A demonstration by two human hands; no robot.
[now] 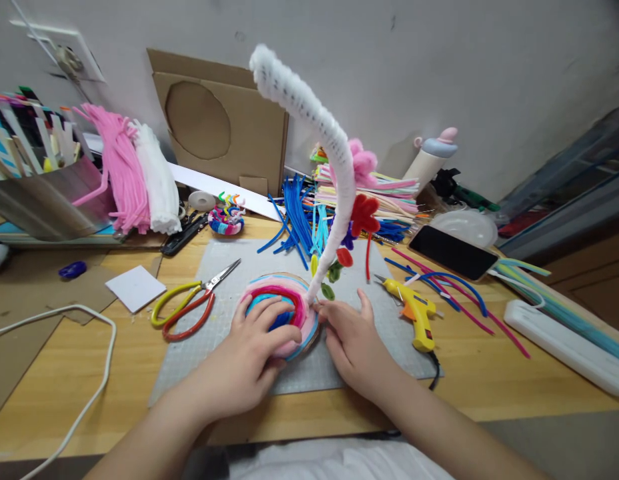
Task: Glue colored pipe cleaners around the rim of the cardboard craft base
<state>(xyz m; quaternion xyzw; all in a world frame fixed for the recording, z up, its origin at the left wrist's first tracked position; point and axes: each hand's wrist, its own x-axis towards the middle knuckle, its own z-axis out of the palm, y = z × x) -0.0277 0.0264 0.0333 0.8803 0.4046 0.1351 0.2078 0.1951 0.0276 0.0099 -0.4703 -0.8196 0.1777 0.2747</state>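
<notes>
A round disc of coiled pipe cleaners [289, 293] in pink, red and blue lies on a grey cutting mat [249, 257]. My left hand [252, 353] rests flat on the disc, fingers spread over its middle. My right hand [352, 337] pinches the base of a long thick white pipe cleaner [322, 133] at the disc's right edge. The white stem rises and curves up to the left. Small red, green and purple pipe-cleaner shapes [359, 220] hang beside it.
Scissors [189, 303] lie left of the disc, a yellow glue gun [414, 310] to the right. Loose pipe cleaners [294, 220], pink and white bundles [134, 167], a phone [452, 252], a power strip [564, 343], a white cable [89, 387] and cardboard [224, 123] crowd the wooden table.
</notes>
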